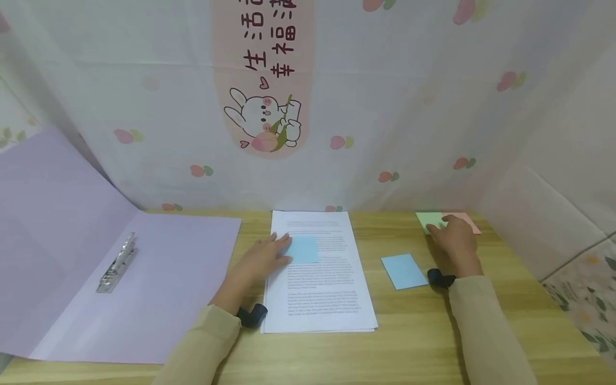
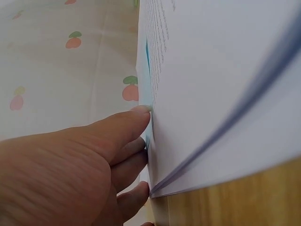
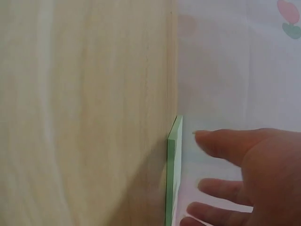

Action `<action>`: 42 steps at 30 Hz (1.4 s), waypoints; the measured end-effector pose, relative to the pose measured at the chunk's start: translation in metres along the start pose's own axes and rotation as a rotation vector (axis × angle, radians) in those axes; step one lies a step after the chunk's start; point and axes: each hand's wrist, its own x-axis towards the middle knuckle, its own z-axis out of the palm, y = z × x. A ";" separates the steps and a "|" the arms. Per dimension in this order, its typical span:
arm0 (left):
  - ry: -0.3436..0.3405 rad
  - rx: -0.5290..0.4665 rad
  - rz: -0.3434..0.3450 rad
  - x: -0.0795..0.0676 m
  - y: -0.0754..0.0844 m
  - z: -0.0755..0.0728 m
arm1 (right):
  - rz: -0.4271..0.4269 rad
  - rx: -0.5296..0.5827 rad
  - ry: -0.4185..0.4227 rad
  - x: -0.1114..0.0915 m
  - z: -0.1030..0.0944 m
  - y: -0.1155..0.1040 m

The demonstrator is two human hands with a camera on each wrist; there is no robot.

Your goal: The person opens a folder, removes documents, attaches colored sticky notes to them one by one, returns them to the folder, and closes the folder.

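My left hand [image 1: 260, 259] rests with extended fingers on the left side of a printed paper stack [image 1: 327, 294]. Its fingertips touch the left edge of a light blue sticky note [image 1: 304, 250] lying on the text. In the left wrist view, the thumb and fingers [image 2: 127, 125] press along the sheets, and one lower corner lifts away from those beneath. My right hand [image 1: 454, 239] hovers at the far right over a green sticky-note pad [image 1: 427, 218] and a pink pad [image 1: 470, 220]. The right wrist view shows its spread thumb and fingers apart from the green pad [image 3: 170, 174].
A blue sticky-note pad [image 1: 404, 271] lies between the paper and my right forearm. An open lilac folder [image 1: 192, 256] with a metal clip [image 1: 117, 264] covers the left of the wooden table [image 1: 409, 342]. A patterned curtain [image 1: 385, 107] hangs along the back.
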 end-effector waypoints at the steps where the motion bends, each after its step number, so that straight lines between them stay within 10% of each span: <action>1: 0.002 -0.004 0.002 0.000 0.001 0.001 | -0.006 -0.012 0.001 0.000 0.000 0.002; 42: 0.007 -0.013 -0.022 0.003 0.001 0.004 | -0.072 -0.024 -0.218 0.006 -0.007 0.005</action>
